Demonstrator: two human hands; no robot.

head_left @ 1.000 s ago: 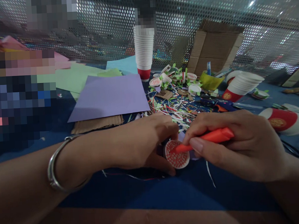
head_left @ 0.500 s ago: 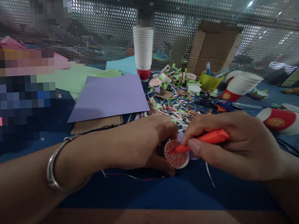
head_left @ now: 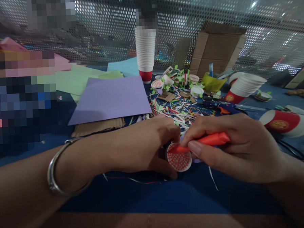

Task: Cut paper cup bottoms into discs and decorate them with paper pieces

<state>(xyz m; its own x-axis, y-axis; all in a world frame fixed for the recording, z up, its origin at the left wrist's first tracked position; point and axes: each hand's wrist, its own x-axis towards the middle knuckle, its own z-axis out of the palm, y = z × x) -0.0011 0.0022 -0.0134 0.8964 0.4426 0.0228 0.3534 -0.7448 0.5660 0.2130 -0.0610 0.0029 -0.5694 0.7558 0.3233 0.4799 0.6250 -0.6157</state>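
Note:
A small white paper cup base (head_left: 181,162), its round face covered with red crisscross lines, rests in front of me on the blue table. My left hand (head_left: 153,148) grips its left side between thumb and fingers. In my right hand (head_left: 232,150) is a red marker (head_left: 211,140), pinched by thumb and forefinger. The marker's tip meets the upper left part of the round face. A bit of purple paper partly shows behind and right of the cup piece.
Purple paper (head_left: 112,97) lies on corrugated cardboard (head_left: 99,127) at left. Behind my hands are paper scraps (head_left: 179,114), several cut cup pieces (head_left: 196,91) and a tall cup stack (head_left: 146,56). More cups (head_left: 282,123) lie right, near a blue glue gun (head_left: 220,107).
The marker and my right hand have shifted slightly left and up across the round face. My left hand keeps its hold in nearly the same place.

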